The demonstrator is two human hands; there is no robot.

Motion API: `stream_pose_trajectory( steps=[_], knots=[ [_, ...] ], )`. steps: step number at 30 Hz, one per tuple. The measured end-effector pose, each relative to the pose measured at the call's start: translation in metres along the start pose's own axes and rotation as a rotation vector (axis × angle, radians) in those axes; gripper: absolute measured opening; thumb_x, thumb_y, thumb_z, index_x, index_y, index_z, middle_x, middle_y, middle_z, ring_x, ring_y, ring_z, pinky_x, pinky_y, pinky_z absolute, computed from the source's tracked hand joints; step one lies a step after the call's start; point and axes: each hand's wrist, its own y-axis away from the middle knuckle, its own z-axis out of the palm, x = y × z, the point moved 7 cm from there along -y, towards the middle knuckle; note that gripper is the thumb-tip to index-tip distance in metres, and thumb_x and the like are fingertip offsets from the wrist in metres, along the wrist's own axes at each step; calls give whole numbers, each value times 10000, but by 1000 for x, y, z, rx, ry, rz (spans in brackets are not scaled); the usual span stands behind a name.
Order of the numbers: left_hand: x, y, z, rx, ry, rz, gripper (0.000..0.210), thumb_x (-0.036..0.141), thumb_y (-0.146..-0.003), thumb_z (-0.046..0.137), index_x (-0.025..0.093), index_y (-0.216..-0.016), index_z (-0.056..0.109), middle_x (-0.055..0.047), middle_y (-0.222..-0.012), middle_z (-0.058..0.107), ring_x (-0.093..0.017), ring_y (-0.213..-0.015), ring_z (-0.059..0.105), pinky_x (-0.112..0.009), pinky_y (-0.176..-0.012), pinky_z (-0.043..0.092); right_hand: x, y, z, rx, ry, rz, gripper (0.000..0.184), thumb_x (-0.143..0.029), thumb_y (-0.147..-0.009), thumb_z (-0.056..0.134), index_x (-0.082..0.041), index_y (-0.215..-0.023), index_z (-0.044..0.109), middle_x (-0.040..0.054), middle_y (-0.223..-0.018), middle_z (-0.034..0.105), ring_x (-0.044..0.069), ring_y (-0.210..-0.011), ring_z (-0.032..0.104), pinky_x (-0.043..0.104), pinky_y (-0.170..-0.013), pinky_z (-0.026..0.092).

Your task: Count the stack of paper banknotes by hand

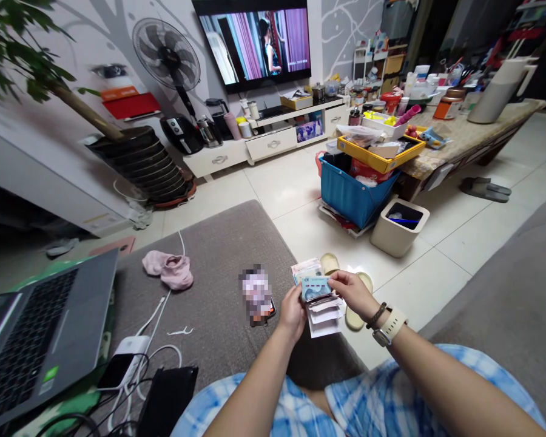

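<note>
My left hand (293, 312) is closed round a bundle of banknotes and folded white slips (324, 325), which fan out over the edge of the grey seat. On top lies a blue printed banknote (316, 288), its right corner pinched between the thumb and fingers of my right hand (352, 291). Pinkish and bluish notes (306, 268) stick out behind it. To the left of my left hand, a phone (266, 312) lies on the seat, mostly pixelated. Beneath my right hand, partly hidden, a pale slipper (364, 285) rests on the floor.
The grey seat (218, 243) carries a pink cloth (175, 270), white cables, a black wallet-like case (168, 397) and a laptop (50, 340). Ahead right stand a bin (398, 233), a blue basket (355, 197) and a crowded table (464, 133).
</note>
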Motion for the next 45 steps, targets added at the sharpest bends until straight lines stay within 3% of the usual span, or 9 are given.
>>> stream_pose_trajectory(
  steps=[16, 22, 27, 32, 45],
  knots=[
    [6, 3, 3, -1, 12, 5, 238, 290, -669, 753, 156, -828, 637, -56, -800, 732, -247, -886, 698, -353, -776, 543, -15, 8, 7, -85, -76, -60, 312, -478, -698, 715, -181, -695, 620, -30, -588, 548, 114, -547, 448, 258, -549, 354],
    [6, 7, 5, 7, 13, -41, 241, 272, -660, 760, 145, -823, 636, -81, -811, 737, -270, -911, 696, -356, -787, 537, -21, 12, 9, -109, -61, -68, 347, -520, -791, 606, -188, -695, 625, 20, -660, 655, 114, -515, 431, 268, -523, 343],
    [8, 9, 6, -19, -13, -30, 291, 252, -635, 781, 149, -876, 654, -86, -870, 744, -266, -913, 697, -367, -808, 532, -15, 9, 1, -15, -44, -58, 339, -491, -698, 719, -197, -654, 556, -14, -590, 584, 108, -507, 413, 262, -507, 315],
    [7, 9, 9, -83, -2, -20, 374, 263, -609, 804, 146, -935, 665, -102, -908, 746, -278, -933, 691, -392, -843, 518, -2, 3, -6, 70, -66, -1, 393, -469, -615, 787, -205, -750, 529, -62, -579, 483, 106, -519, 401, 249, -502, 293],
    [5, 10, 11, -120, -137, 36, 447, 366, -614, 828, 127, -969, 700, -116, -997, 742, -281, -952, 680, -406, -894, 478, 2, 1, -7, 72, -2, 24, 298, -442, -650, 714, -177, -641, 577, -33, -565, 537, 101, -517, 403, 260, -525, 306]
  ],
)
